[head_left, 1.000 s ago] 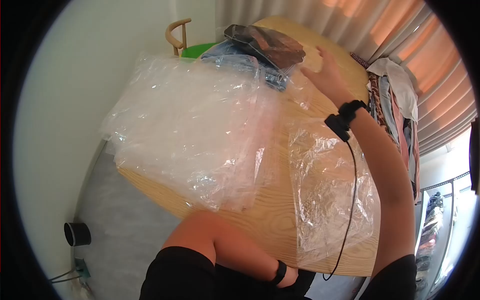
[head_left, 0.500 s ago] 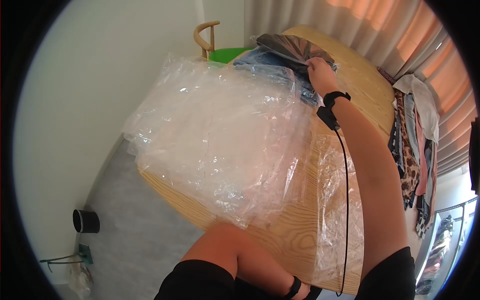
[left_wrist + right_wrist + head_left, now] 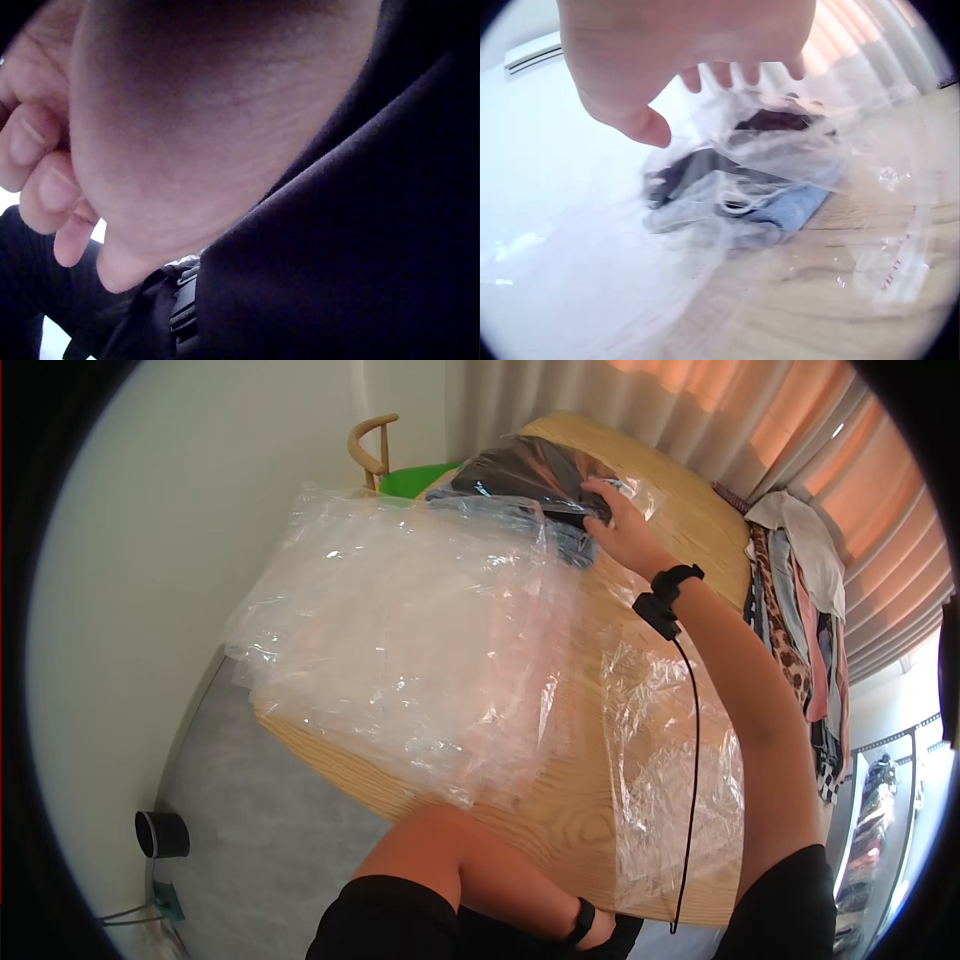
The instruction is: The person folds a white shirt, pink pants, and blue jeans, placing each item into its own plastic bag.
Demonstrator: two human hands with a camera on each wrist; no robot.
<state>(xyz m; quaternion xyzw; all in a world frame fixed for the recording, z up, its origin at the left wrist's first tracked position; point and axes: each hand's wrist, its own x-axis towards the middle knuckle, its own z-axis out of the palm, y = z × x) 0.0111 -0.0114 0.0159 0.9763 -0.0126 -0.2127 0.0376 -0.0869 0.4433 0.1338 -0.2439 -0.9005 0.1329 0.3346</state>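
At the far side of the table, a dark garment in a clear plastic bag point(image 3: 520, 468) lies on top of folded blue denim point(image 3: 575, 548), also in clear plastic. My right hand point(image 3: 630, 532) reaches over the right end of this pile, thumb and fingers apart. In the right wrist view its fingers extend above the bagged clothes, with the blue denim point(image 3: 802, 206) below. My left hand point(image 3: 598, 930) is low by my body, past the table's near edge. Its fingers point(image 3: 56, 187) hang loosely curled in the left wrist view, beside dark clothing, and hold nothing.
A wide stack of clear plastic bags point(image 3: 390, 630) covers the table's left side. Another clear bag point(image 3: 670, 780) lies flat near the right edge, beneath my forearm and its cable. Clothes point(image 3: 800, 580) hang beside the curtain. A green-seated chair point(image 3: 415, 480) stands behind.
My right hand came in from the right to the edge of the bagged dark garment, and its fingers are now spread apart there. The left hand stays low. The head view has shifted slightly.
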